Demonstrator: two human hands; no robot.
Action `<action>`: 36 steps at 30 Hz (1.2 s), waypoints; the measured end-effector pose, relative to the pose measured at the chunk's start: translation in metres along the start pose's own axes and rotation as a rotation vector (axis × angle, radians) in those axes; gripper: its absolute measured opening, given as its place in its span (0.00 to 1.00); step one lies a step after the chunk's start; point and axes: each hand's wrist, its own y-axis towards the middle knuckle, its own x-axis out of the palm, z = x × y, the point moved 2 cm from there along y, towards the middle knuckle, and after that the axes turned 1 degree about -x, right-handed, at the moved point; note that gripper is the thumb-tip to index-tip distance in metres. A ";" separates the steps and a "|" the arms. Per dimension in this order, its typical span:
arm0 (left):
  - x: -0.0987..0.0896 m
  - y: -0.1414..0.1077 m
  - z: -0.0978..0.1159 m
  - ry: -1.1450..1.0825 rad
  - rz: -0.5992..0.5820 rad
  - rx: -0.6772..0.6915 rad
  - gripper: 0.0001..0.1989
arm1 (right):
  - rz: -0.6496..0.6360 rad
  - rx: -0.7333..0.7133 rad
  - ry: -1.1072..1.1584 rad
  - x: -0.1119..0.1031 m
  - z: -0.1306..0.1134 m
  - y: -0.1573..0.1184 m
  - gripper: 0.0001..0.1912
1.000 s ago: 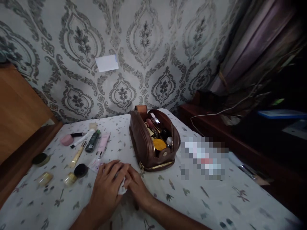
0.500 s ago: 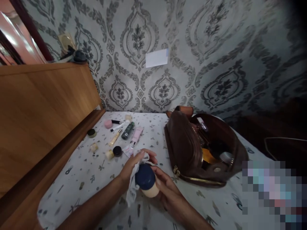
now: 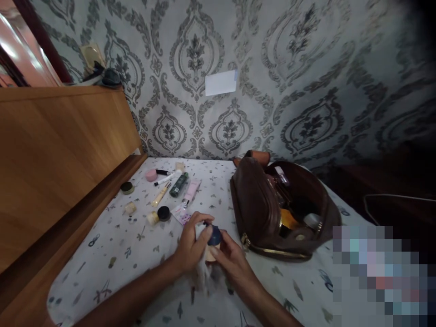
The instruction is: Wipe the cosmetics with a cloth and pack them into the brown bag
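Note:
Low in the middle of the head view, both hands are around a small cream-coloured jar (image 3: 211,254) with a dark blue lid (image 3: 214,237). My left hand (image 3: 193,240) is closed on a white cloth (image 3: 203,274), its thumb against the side of the lid. My right hand (image 3: 232,256) grips the jar's body from the right. The cloth hangs blurred below the fingers. Just beyond my left hand lie a white and purple tube (image 3: 181,215), a pink tube (image 3: 191,191) and a small black-lidded jar (image 3: 164,213).
An open brown leather bag (image 3: 254,204) with cosmetics inside stands to the right. Back left lie a dark green bottle (image 3: 179,184), a pink round container (image 3: 151,175) and several small jars. A wooden panel (image 3: 68,136) borders the left; the patterned wall (image 3: 197,113) rises behind.
The jar has turned more upright and moved slightly up. My left hand has shifted its thumb and the cloth around the lid. The cloth now hangs lower, below the jar.

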 end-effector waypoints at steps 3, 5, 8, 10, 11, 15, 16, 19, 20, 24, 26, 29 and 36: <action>-0.002 0.004 0.002 -0.103 0.032 -0.159 0.22 | -0.043 0.022 0.075 0.006 -0.004 -0.004 0.28; -0.003 0.005 0.003 -0.138 0.034 -0.233 0.24 | -0.071 0.076 0.174 0.009 -0.005 -0.006 0.30; -0.001 0.004 0.003 -0.279 0.049 -0.378 0.26 | -0.086 0.117 0.285 0.010 -0.005 -0.007 0.30; 0.002 0.003 0.001 -0.413 0.051 -0.465 0.28 | -0.076 0.105 0.311 0.009 -0.005 -0.006 0.29; 0.004 0.002 -0.001 -0.462 0.049 -0.491 0.29 | -0.067 0.092 0.317 0.008 -0.005 -0.005 0.29; 0.010 -0.003 -0.009 -0.443 0.065 -0.470 0.29 | -0.007 0.020 0.334 0.006 -0.006 -0.003 0.29; 0.011 -0.006 -0.011 -0.409 0.068 -0.453 0.28 | 0.014 0.001 0.333 0.006 -0.006 -0.003 0.29; 0.011 -0.013 -0.019 -0.254 0.091 -0.417 0.28 | 0.072 -0.045 0.304 0.006 -0.007 -0.003 0.30; 0.010 -0.015 -0.022 -0.194 0.109 -0.410 0.27 | 0.088 -0.061 0.281 0.005 -0.007 -0.003 0.31; 0.006 -0.015 -0.028 -0.097 0.093 -0.308 0.28 | 0.074 -0.136 0.124 0.002 -0.010 -0.004 0.33; 0.004 -0.013 -0.025 -0.081 0.080 -0.253 0.26 | 0.079 -0.194 -0.023 0.000 -0.014 -0.005 0.34; 0.000 -0.010 -0.022 -0.027 0.182 -0.290 0.22 | 0.148 -0.255 -0.301 -0.003 -0.022 -0.008 0.35; -0.006 -0.008 -0.040 -0.147 0.156 -0.416 0.29 | 0.125 -0.303 -0.573 -0.004 -0.035 -0.014 0.45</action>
